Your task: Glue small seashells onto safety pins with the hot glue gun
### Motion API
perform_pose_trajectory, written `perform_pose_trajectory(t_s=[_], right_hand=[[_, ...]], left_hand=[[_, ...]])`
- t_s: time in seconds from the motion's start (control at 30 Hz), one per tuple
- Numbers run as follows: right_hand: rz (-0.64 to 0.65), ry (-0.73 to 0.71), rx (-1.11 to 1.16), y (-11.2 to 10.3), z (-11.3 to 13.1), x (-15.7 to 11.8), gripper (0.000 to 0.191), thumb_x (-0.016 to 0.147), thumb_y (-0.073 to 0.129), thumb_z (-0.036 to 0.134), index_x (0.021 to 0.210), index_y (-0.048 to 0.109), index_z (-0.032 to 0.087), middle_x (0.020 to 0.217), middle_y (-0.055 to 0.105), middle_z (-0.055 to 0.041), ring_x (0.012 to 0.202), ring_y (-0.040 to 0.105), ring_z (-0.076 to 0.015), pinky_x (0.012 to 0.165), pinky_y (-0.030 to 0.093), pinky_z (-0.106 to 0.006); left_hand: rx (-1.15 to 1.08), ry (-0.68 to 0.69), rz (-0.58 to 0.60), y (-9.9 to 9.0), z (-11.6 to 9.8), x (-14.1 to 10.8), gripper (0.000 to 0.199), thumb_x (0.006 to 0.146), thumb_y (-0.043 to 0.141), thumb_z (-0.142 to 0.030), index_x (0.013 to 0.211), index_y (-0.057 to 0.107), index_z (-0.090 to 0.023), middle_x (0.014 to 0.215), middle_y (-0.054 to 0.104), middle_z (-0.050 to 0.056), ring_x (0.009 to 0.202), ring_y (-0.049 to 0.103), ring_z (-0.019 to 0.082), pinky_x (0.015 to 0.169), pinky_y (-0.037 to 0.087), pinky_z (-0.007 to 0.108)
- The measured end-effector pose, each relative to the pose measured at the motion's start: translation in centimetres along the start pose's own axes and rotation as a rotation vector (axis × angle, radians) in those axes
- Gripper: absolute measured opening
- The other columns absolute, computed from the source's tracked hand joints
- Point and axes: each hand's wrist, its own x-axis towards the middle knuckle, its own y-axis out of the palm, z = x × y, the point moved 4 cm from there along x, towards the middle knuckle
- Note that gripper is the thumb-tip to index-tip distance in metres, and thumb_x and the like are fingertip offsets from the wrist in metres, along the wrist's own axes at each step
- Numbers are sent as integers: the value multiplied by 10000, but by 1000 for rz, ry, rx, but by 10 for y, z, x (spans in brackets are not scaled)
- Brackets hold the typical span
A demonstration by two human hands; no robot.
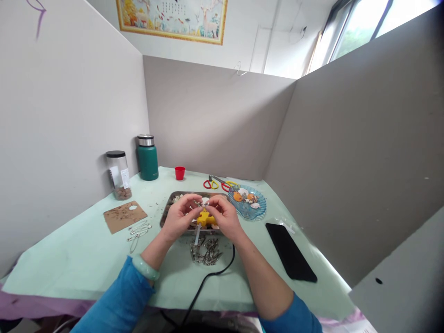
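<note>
My left hand (181, 216) and my right hand (225, 216) meet over the metal tray (165, 210), fingertips pinched close together. Between them is a small silvery metal piece (202, 204), held by both hands; its exact kind is too small to make out. Just below the fingers, a yellow glue gun (206, 218) lies across the tray, with a whitish glue stick (197, 236) poking out toward me. Pale shell-like pieces in the tray are partly covered by my hands. A heap of small silver metal clips (210, 253) lies on the table in front of the tray.
Right of the tray stands a blue glass plate (262, 209) of shells; a black phone-like slab (290, 252) lies nearer. Scissors (211, 184) and a red cup (179, 173) sit behind. Leftward are a green bottle (148, 162), a jar (118, 173), cardboard (120, 219) and safety pins (138, 230). A black cord (208, 276) runs frontward.
</note>
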Motion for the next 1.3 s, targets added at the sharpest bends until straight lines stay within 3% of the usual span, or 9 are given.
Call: perform_pose_trajectory(t_s=[0.57,1.0,1.3], right_hand=[[40,-29,-35,2,0,0,78,823,577,233,877,620,198,878,575,-30,777,527,-138,650,442,-241],[74,-28,-23,4,-1,-2,82,826,575,247,880,606,195,871,562,-26,742,527,-128,622,445,-229],[68,5,-51,3,-5,-2,95,853,537,269,821,580,190,819,566,-17,747,528,-135,648,430,-244]], left_hand=[[-116,-28,29,2,2,-1,288,763,657,-239,1023,549,-181,862,605,25,710,566,118,599,480,228],[-202,-66,22,3,1,1,354,748,677,-237,1039,483,-180,823,589,5,661,545,102,510,456,193],[-141,-131,-8,3,1,1,307,734,686,-284,975,552,-148,827,604,20,598,522,82,518,462,208]])
